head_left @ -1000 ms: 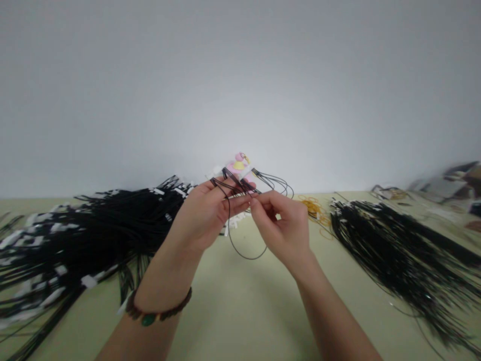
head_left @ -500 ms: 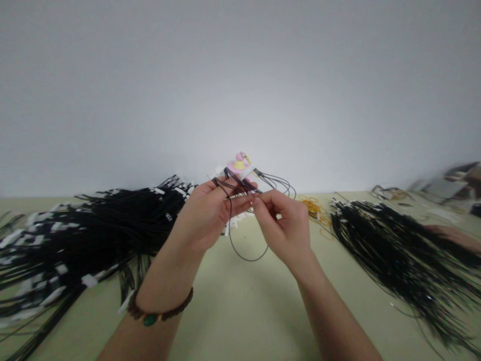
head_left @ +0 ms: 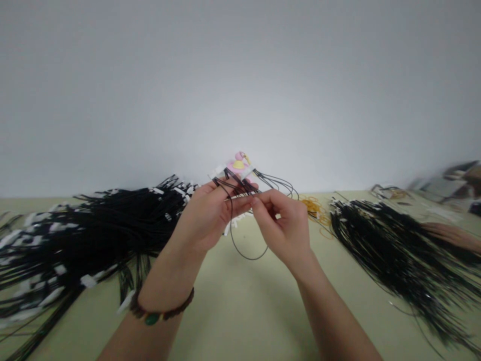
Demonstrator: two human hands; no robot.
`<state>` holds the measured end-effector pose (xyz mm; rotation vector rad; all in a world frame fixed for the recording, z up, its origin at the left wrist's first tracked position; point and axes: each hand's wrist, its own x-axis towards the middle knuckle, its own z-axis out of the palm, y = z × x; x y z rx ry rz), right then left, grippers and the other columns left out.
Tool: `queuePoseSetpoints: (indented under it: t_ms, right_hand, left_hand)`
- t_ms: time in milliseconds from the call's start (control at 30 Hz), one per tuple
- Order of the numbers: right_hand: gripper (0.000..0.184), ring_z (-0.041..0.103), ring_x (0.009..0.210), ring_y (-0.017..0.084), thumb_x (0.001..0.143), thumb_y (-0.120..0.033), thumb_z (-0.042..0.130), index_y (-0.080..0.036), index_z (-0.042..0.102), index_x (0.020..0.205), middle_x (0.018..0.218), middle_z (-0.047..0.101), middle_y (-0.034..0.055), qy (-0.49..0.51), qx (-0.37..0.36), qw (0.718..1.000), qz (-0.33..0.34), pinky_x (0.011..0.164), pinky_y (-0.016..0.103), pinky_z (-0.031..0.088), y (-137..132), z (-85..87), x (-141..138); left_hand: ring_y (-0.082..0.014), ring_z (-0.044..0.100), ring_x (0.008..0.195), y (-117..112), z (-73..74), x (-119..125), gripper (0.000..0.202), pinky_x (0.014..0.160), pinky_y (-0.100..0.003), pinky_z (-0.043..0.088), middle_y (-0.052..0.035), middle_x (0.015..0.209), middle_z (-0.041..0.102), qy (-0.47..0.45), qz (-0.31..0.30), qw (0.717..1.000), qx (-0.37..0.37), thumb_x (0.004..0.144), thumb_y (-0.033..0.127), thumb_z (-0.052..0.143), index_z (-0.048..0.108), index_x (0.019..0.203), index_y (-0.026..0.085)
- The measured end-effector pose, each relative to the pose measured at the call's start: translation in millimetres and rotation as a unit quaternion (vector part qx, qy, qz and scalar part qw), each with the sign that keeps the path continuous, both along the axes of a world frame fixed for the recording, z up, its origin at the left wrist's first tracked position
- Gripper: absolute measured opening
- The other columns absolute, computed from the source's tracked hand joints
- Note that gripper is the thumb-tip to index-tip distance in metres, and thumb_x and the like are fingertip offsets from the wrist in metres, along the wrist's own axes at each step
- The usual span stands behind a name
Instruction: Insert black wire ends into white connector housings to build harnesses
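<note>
Nearest: L wrist w/ a wooden bead bracelet (head_left: pixel 161 310) carrying a green stone, both forearms running up to the hands. L hand (head_left: pixel 205 215) is palm up, fingers part curled, a small bunch of thin black cords (head_left: pixel 240 184) draped across them & held up in mid-air above the surface. R hand (head_left: pixel 283 223) is closed to a tight thumb-and-index pinch at the L fingertips, prob on a cord, though the exact strand is too small to tell. One cord loop (head_left: pixel 250 255) hangs below the hands, not touching the surface. Pink & yellow charm (head_left: pixel 238 163) w/ white tags (head_left: pixel 217 172) sits just above the L fingers, at the top of the bunch. Step looks like working single cords loose from the bunch; next move seems to need a steady R pinch w/o tangling. No readable writing or brand on the tags.

Further out: big tagged cord pile (head_left: pixel 93 240) left, untagged-looking cord pile (head_left: pixel 398 255) right, yellow rubber bands (head_left: pixel 311 205) between them on the pale green surface (head_left: pixel 240 316). Far right, a co-worker's forearm (head_left: pixel 453 236) lies past the right pile; blurred clutter (head_left: pixel 447 183) beyond, then grey wall (head_left: pixel 240 75).
</note>
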<state>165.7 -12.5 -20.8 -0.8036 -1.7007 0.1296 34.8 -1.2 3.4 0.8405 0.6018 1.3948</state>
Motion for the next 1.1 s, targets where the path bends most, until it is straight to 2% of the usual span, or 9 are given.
queuePoseSetpoints:
  t_ms: [867, 1100]
  right_hand:
    - [0.020, 0.038, 0.044, 0.003, 0.080, -0.017, 0.054, -0.016, 0.051, 0.060, 0.049, 0.045, -0.0071, 0.000, 0.001, 1.000, -0.012, 0.044, 0.015, 0.030, 1.2, -0.2, -0.3]
    - [0.021, 0.038, 0.043, 0.004, 0.080, -0.018, 0.053, -0.017, 0.050, 0.059, 0.048, 0.044, -0.0069, -0.003, -0.009, 1.000, -0.012, 0.044, 0.016, 0.029, 0.8, 0.6, 0.0]
  left_hand:
    - [-0.0144, 0.065, 0.069, 1.8, -5.6, 2.6, 0.004, 0.064, -0.023, 0.054, -0.0063, 0.079, 0.069, 0.026, -0.010, 0.999, 0.020, 0.074, 0.009, 0.064, 0.067, 0.076, 0.009]
    - [-0.0165, 0.066, 0.075, 2.9, -6.2, 2.8, 0.005, 0.069, -0.025, 0.053, -0.0078, 0.083, 0.071, 0.037, -0.014, 0.999, 0.029, 0.073, 0.011, 0.065, 0.069, 0.076, 0.010]
